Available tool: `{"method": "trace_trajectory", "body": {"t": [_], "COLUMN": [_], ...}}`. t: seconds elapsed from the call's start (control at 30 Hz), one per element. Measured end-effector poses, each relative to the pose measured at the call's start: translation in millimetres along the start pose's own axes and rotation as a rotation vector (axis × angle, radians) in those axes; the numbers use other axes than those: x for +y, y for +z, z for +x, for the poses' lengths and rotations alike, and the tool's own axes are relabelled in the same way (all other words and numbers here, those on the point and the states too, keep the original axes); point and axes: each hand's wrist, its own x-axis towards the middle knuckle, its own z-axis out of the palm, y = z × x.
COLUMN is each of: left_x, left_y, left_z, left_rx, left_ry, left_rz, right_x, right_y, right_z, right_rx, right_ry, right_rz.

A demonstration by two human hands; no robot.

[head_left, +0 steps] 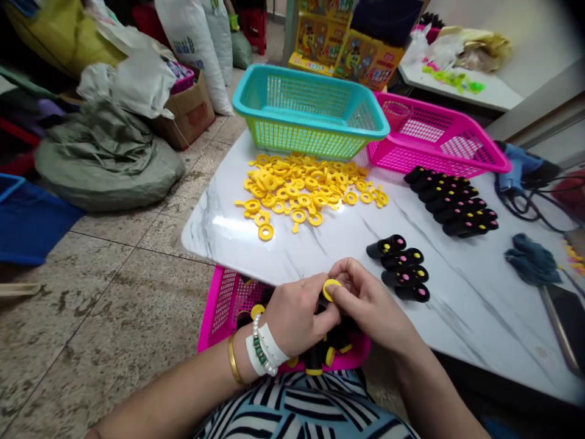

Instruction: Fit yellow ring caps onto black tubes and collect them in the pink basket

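Observation:
My left hand (299, 311), with bracelets at the wrist, curls closed around a black piece that is mostly hidden by the fingers. On its top sits a yellow round piece (331, 289), with the thumb of my right hand (372, 302) pressed on it and the other right fingers bent behind. Below both hands, a pink basket (211, 323) on my lap holds black tubes with yellow round ends (314, 361). In front of them on the table lies a heap of yellow rings with small tabs (301, 183).
Black tubes with pink and yellow dots (404, 268) lie on the marble-patterned table (347, 244), with a larger group (452, 201) beyond. A teal-green basket (315, 131) and another pink basket (439, 137) stand behind. At right are a cloth (532, 259), a phone (567, 323) and a blue corded tool (521, 167).

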Motion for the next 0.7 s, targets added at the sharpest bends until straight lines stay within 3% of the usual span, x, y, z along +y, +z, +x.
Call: {"method": "trace_trajectory", "body": {"t": [0.13, 0.27, 0.33, 0.4, 0.47, 0.53, 0.6, 0.7], "left_x": [2, -21, -42, -61, -70, -63, -43, 1], "left_y": [-16.5, -62.2, -83.7, -94.7, -92.7, -79.9, -60.4, -26.7], "left_z": [-3, 6, 16, 25, 29, 25, 17, 10], "left_rx": [0.02, 0.352, 0.447, 0.397, 0.355, 0.345, 0.312, 0.127], "left_ry": [0.053, 0.106, 0.093, 0.12, 0.171, 0.24, 0.276, 0.157], "left_rz": [0.124, 0.504, 0.724, 0.81, 0.815, 0.742, 0.557, 0.103], "right_x": [12, 17, 16, 18, 24, 31, 37, 39], "right_y": [5, 19, 27, 32, 33, 32, 27, 17], "right_z": [-4, -5, -9, -15, -23, -29, -35, -40], "right_rx": [0.084, 0.237, 0.201, 0.088, 0.007, 0.008, 0.094, 0.213], "right_ry": [-0.063, -0.115, -0.169, -0.209, -0.235, -0.246, -0.222, -0.164], "right_rz": [0.054, 0.042, -0.075, -0.197, -0.269, -0.252, -0.066, 0.318]}}
